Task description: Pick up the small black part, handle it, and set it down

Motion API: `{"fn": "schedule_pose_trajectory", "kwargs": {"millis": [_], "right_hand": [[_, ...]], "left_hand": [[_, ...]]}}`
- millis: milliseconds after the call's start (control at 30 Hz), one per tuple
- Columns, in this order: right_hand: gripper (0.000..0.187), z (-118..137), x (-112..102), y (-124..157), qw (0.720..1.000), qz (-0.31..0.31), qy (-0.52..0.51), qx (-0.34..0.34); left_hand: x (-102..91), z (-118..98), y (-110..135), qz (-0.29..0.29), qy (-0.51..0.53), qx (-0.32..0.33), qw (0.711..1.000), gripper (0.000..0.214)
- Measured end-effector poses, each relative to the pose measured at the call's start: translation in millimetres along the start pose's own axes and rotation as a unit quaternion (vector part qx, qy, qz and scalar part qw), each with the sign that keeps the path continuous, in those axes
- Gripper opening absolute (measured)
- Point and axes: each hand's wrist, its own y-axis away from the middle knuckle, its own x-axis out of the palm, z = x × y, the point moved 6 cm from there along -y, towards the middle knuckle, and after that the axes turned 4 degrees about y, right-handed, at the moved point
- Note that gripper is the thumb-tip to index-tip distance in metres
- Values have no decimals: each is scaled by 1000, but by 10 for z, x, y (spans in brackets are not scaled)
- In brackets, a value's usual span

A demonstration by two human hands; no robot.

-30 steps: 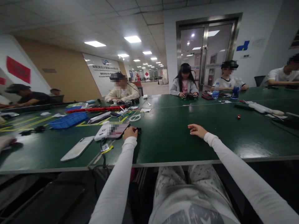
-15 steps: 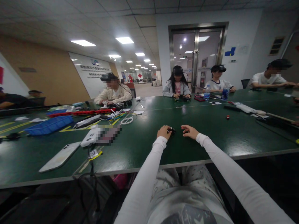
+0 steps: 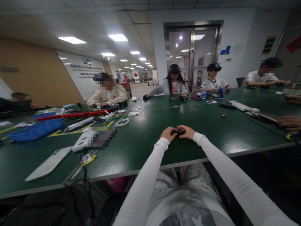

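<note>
A small black object (image 3: 177, 132) sits on the dark green table (image 3: 145, 138) straight ahead of me. My left hand (image 3: 167, 133) grips its left side with curled fingers. My right hand (image 3: 187, 131) closes on its right side, so both hands meet around it. What the object is cannot be made out; most of it is hidden by my fingers. White sleeves cover both my arms.
To the left lie a white phone (image 3: 48, 164), a white device (image 3: 82, 141), a blue tray (image 3: 33, 130) and cables (image 3: 122, 121). A tiny red item (image 3: 223, 115) rests further right. Several people sit around the table; another person's hand (image 3: 289, 122) rests at the right edge.
My left hand carried the small black object from beside the white device to the table's middle. My right hand moved left and closed on it too.
</note>
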Motion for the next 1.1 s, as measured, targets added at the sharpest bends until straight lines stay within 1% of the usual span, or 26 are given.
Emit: {"fn": "schedule_pose_trajectory", "kwargs": {"millis": [167, 500, 667, 933, 1100], "right_hand": [[61, -20, 8, -15, 1000, 1, -1, -4], [61, -85, 11, -57, 1000, 9, -9, 5], [60, -94, -7, -51, 1000, 4, -7, 2], [59, -104, -4, -40, 1000, 2, 2, 4], [58, -104, 0, -30, 1000, -1, 9, 3]], "left_hand": [[12, 12, -4, 7, 2, -6, 1000, 20], [-17, 24, -21, 5, 10, -10, 1000, 18], [-19, 9, -18, 6, 15, -18, 1000, 18], [-52, -22, -1, 12, 15, -47, 999, 19], [-27, 12, 0, 8, 16, -40, 999, 20]]}}
